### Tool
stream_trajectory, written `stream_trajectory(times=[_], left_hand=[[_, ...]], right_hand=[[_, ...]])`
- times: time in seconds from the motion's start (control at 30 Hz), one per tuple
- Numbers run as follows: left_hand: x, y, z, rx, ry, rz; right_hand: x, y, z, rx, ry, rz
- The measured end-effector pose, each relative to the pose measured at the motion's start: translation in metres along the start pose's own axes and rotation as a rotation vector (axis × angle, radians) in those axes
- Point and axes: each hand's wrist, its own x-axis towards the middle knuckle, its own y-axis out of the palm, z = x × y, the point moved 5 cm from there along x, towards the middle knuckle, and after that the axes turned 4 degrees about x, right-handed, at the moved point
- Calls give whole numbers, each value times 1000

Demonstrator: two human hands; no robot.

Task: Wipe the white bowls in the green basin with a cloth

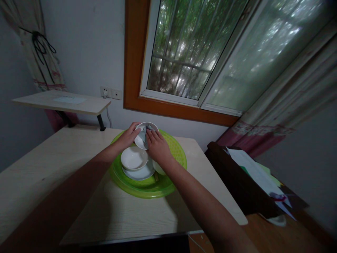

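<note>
My left hand (128, 136) grips the left rim of a small white bowl (140, 143), thumb over the edge. The bowl is tilted above the far part of a round green tray (147, 192). Inside the bowl lies a light grey cloth (143, 134). My right hand (159, 147) presses the cloth against the bowl's inner wall, fingers close together. Just below, a second white bowl (134, 158) rests on a white plate (140, 173) in the tray. A pale round dish (158, 168) shows partly beneath my right wrist; the rest of it is hidden.
The tray stands on a pale wooden table (47, 172). A raised shelf (65, 102) with a sheet of paper is at the back left. To the right, papers (252, 168) lie on a dark brown piece of furniture (237, 182). Behind is a window (195, 52).
</note>
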Motion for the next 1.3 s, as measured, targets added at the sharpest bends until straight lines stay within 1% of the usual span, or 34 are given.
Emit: stream_trajectory(times=[0.1,0.2,0.37,0.43,0.53,0.67,0.8,0.9,1.03,1.1,1.3], left_hand=[[-1,-2,2,-57,-60,-2],[-3,-3,3,-46,-88,3],[-3,-6,4,-30,-65,-52],[-3,-6,5,-31,-63,-56],[-3,-6,10,-41,-96,-60],[-2,-5,15,-59,-114,-76],[-1,-2,17,-74,-113,-45],[-2,-2,17,-68,-118,-46],[-4,1,12,-57,-127,19],[-5,1,8,-46,-116,26],[-7,0,2,-50,-93,19]], right_hand=[[0,-6,3,-34,14,29],[0,-8,5,-52,-8,98],[-2,-7,8,-56,-97,176],[-3,-8,9,-50,-153,174],[-5,-7,10,-26,-226,161],[-5,1,10,70,-264,128],[-7,6,12,178,-303,79],[-8,6,14,221,-291,74],[-9,5,13,203,-226,83],[-9,7,11,187,-197,77],[-7,9,2,121,-139,-7]])
